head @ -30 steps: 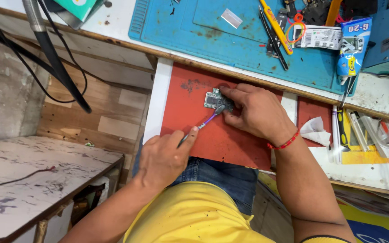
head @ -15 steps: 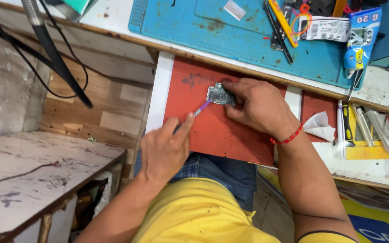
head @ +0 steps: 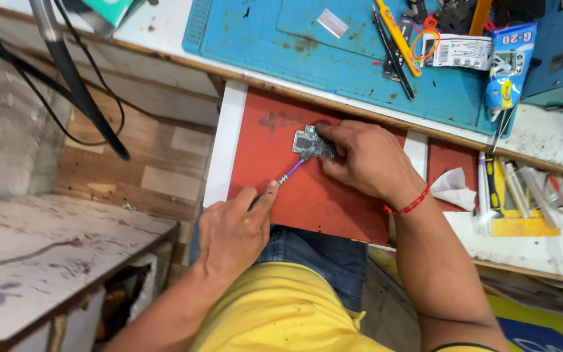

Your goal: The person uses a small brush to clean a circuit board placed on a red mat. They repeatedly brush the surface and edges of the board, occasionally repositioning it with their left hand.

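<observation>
A small grey-green circuit board [head: 307,141] lies on a red pull-out board [head: 275,169] below the bench edge. My right hand [head: 366,160] pins it down with its fingertips; a red thread band circles that wrist. My left hand [head: 232,231] grips a thin purple-tipped brush [head: 288,173], and its bristle end touches the circuit board's lower edge. My yellow shirt and blue jeans fill the bottom of the view.
A blue work mat [head: 333,58] on the bench carries tweezers, a yellow tool [head: 395,29], a blue glue tube [head: 506,65] and labelled packets. A crumpled white tissue [head: 454,189] and more tools lie right. Black cables [head: 79,91] hang left above a stained white shelf [head: 47,254].
My left hand has drawn back slightly toward me while the brush tip stays on the circuit board. My right hand keeps holding the board in place.
</observation>
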